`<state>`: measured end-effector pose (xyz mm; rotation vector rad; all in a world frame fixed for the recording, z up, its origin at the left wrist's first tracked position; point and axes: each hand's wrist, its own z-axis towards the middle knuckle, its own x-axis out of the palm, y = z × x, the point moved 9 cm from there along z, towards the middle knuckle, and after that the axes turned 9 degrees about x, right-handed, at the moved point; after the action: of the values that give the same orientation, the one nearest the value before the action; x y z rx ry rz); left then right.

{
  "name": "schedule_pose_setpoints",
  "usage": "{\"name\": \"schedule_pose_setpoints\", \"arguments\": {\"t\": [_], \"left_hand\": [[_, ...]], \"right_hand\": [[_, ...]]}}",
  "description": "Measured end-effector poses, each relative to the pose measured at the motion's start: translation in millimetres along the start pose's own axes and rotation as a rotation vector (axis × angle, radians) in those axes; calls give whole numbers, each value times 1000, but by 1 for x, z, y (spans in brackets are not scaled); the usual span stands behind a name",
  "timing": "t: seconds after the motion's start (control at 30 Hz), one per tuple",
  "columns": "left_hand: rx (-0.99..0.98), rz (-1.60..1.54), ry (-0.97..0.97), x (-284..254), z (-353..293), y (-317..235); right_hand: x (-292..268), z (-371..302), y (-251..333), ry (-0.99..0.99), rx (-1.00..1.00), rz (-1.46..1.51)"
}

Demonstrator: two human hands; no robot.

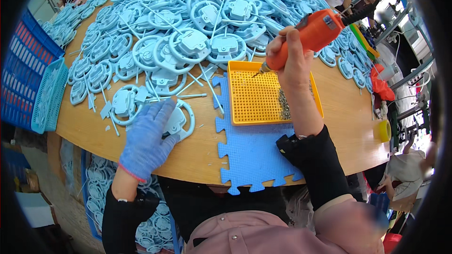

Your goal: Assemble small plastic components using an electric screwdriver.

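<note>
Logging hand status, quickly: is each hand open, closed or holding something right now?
Left hand: gloved, over a light-blue ring-shaped part; grip cannot be told.
Right hand: closed, holding an orange power screwdriver.

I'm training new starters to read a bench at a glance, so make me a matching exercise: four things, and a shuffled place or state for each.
Things:
1. Gloved left hand
2. Orange power driver
3. Yellow tray
4. Turquoise basket

Places or states:
A. Set over a blue foam mat
B. Beside the dark-blue crate
C. On a light-blue ring-shaped part
D. Gripped in the bare right hand

Pairs: 1-C, 2-D, 3-A, 4-B
</note>
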<state>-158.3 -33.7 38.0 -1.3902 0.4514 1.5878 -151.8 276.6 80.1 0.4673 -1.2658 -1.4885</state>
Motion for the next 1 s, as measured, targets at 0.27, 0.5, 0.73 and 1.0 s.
{"name": "schedule_pose_setpoints", "arguments": {"t": [0.27,0.5,0.73,1.0], "left_hand": [[-33,-224,31,11,12,18],[-83,-447,-136,-1,-9,-36],[-25,-290,-230,56,1,-125],[-2,-339,-405,60,-7,-121]], "right_hand": [[2,12,-11,12,-11,-26],[-3,10,-15,31,-19,-55],[13,-12,53,19,-141,-87],[62,-132,75,254,107,-18]]}}
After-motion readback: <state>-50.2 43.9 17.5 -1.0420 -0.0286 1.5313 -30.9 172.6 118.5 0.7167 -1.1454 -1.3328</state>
